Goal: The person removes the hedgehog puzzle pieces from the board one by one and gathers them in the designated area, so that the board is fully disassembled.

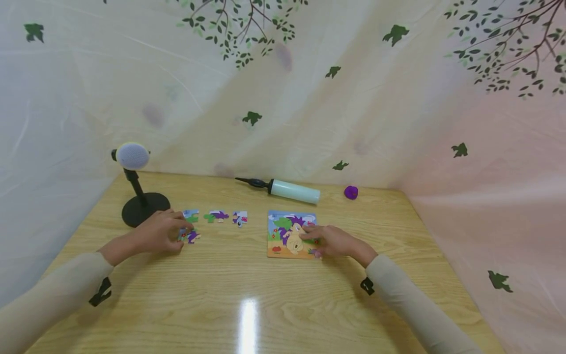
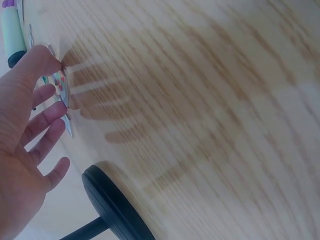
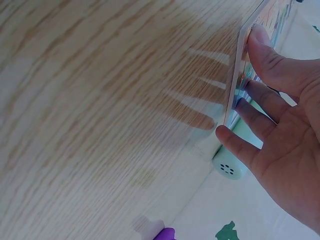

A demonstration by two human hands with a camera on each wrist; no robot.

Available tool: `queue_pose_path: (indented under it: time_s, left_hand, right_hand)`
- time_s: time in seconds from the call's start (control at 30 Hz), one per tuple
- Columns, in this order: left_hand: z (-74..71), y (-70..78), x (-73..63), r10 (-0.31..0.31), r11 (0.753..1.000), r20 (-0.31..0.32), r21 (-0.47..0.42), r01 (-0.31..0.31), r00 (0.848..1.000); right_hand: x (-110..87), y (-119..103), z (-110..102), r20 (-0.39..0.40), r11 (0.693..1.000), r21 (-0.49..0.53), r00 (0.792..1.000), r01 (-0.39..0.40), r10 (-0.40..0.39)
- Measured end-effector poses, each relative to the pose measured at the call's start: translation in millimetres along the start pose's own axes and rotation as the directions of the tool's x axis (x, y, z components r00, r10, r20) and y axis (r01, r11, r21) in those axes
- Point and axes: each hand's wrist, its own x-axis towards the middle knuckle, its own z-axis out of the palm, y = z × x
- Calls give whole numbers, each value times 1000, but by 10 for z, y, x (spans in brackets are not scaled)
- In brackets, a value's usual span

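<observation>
My left hand (image 1: 160, 232) pinches a jigsaw puzzle piece (image 1: 191, 237) with purple and tan print by its edges, thumb at one side and fingertips at the other. Right behind it lies another piece (image 1: 191, 215), blue and green, partly hidden by the fingers. To the right, my right hand (image 1: 334, 241) rests on the right side of a square puzzle board (image 1: 283, 250) printed with a purple-spined hedgehog. Its thumb (image 3: 260, 37) lies on the board's face and the other fingers reach over the far part, loosely extended.
Two more puzzle pieces, a green-purple one (image 1: 216, 216) and a blue-white one (image 1: 240, 218), lie between the hands. A round-headed black stand (image 1: 146, 209) is beside my left hand. Behind the board lie a pale blue hand pump (image 1: 294, 191) and a small purple object (image 1: 351, 192).
</observation>
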Motion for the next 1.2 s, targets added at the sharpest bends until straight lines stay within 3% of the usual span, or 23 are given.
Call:
queue_pose_path:
  time_s: [0.27, 0.47, 0.7, 0.93, 1.2]
  left_hand:
    - [10, 37, 42, -4, 1000, -15, 10, 4, 1000]
    - [60, 140, 201, 27, 1000, -30, 0, -27, 999]
    - [204, 327, 582, 43, 994, -2, -99, -43, 999]
    - [264, 641, 1045, 30, 976, 92, -218, -9, 995]
    - [437, 941, 1549, 42, 951, 169, -307, 12, 985]
  right_hand:
    - [-14, 2, 7, -4, 1000, -2, 1000, 1, -1]
    - [-9, 22, -8, -1, 1000, -8, 1000, -5, 5]
    - [-6, 20, -28, -5, 1000, 7, 1000, -8, 8]
    - [10, 43, -6, -14, 1000, -10, 1000, 8, -8]
    - [10, 29, 0, -10, 1000, 0, 1000, 2, -2]
